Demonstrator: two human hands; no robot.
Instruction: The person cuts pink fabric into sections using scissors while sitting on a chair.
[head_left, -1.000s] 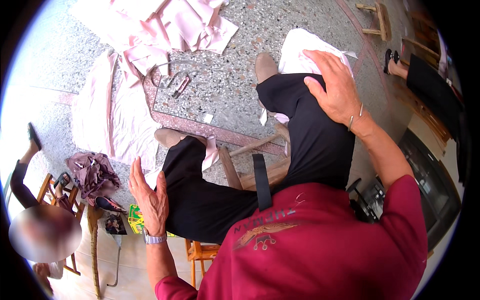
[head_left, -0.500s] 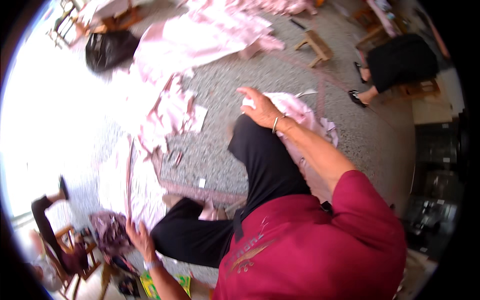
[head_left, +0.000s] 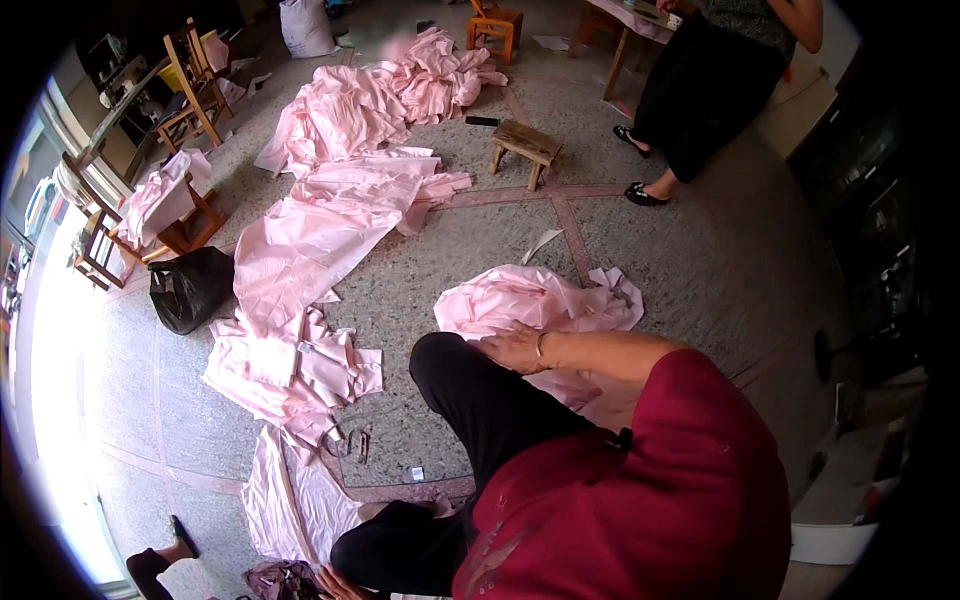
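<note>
My right hand, with a bracelet at the wrist, lies beside my bent knee. Its fingers are stretched out over the near edge of a bunched pink cloth; no grip on it shows. Low in the picture, my left hand is by my other knee with fingers apart, partly cut off by the lower edge. Close to that hand are a spread pale pink cloth and a dark purplish bundle. Small scissors-like tools lie on the floor ahead.
Long heaps of pink fabric run up the floor on the left, beside a black plastic bag. A low wooden stool stands ahead. At the upper right stands a person in a black skirt. Wooden chairs are at the upper left.
The view has tilted up toward the far floor. My right hand has come down from above the knee onto the pink cloth. The person at upper right, seated before, now stands.
</note>
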